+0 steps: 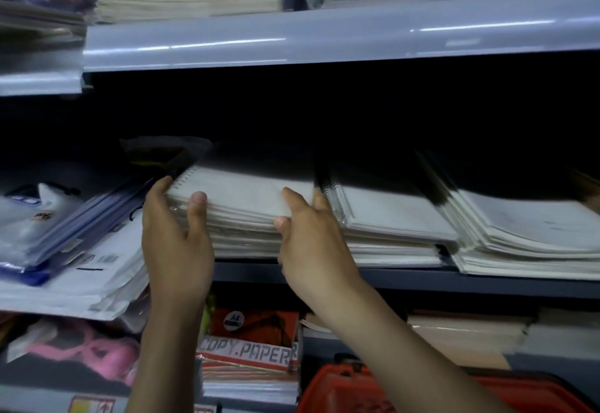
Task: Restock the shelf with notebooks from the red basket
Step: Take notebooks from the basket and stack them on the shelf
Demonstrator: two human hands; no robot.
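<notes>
The spiral notebooks (pixel 240 195) stacked on the grey shelf (pixel 422 277) were plain white, their covers unpatterned, and the neighbouring stack (pixel 389 211) matched them — white with a dark wire binding. To the left lay translucent blue-edged folders (pixel 81 221) over white packets (pixel 97 276). Below, a ream of copy paper (pixel 250 347) showed red and white with grey lettering, beside something pink (pixel 97 354). The basket (pixel 422 393) at the bottom was red.
</notes>
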